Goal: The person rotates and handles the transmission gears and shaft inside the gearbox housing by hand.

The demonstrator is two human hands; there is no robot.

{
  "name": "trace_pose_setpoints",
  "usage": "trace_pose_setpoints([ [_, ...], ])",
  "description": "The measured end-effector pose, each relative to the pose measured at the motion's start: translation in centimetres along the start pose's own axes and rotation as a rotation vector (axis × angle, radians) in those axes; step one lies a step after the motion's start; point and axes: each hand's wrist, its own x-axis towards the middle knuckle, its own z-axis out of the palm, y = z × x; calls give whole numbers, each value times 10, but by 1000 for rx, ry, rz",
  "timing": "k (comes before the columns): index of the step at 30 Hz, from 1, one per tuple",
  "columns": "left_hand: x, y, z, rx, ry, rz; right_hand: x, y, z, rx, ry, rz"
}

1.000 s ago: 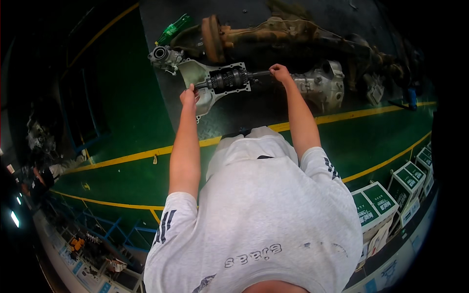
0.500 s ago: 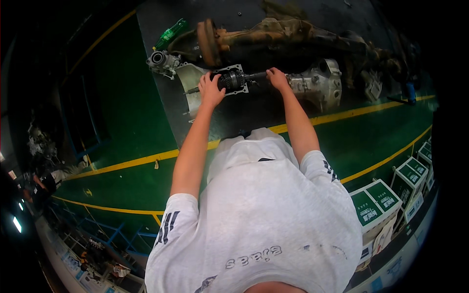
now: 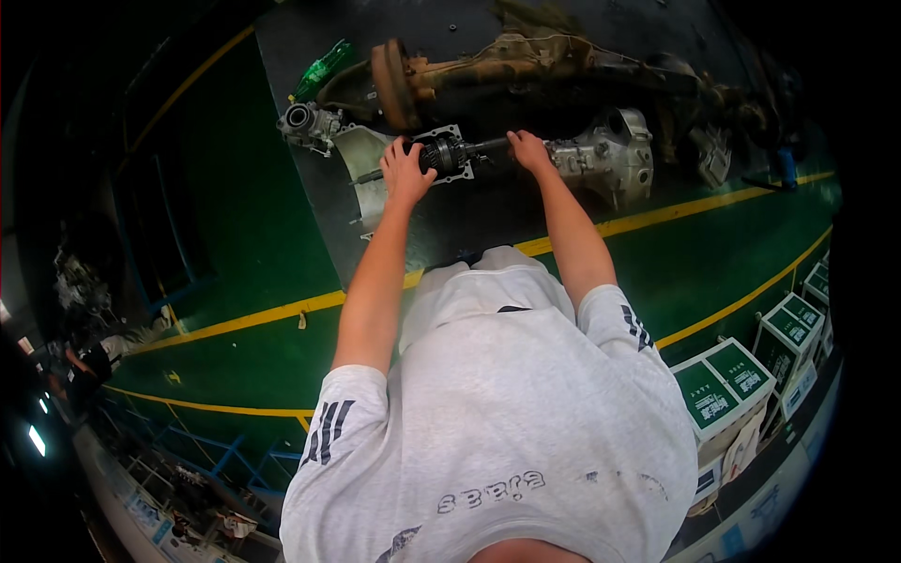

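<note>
A dark gear shaft (image 3: 443, 154) with a cluster of gears lies along an open silver gearbox housing (image 3: 368, 195). My left hand (image 3: 407, 174) is curled over the left part of the gears, thumb on the near side and fingers beyond. The shaft's thin left end pokes out past that hand. My right hand (image 3: 531, 152) pinches the shaft's right end, outside the housing's flanged edge. Just right of it sits a second silver housing (image 3: 615, 159), apart from the first. The undersides of both grips are hidden.
A rusty axle (image 3: 535, 70) with a round drum stretches across behind the housings. A smaller silver casting (image 3: 310, 122) and a green bottle (image 3: 324, 70) stand at the far left. Green and white boxes (image 3: 723, 385) line the right side. Another person (image 3: 89, 366) is at the left edge.
</note>
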Motion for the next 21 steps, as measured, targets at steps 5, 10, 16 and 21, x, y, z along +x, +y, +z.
trace_pose_setpoints([
  [5, -5, -2, 4, 58, 69, 11, 4, 5, -2, 118, -58, -29],
  [10, -3, 8, -3, -22, -28, 87, -1, -4, 0, 131, 36, -7],
  [16, 4, 3, -2, -10, -43, 148, -2, -7, -5, 168, 6, 32],
  [21, 2, 3, 1, -37, -14, 140, 1, -11, -8, 181, -26, 63],
])
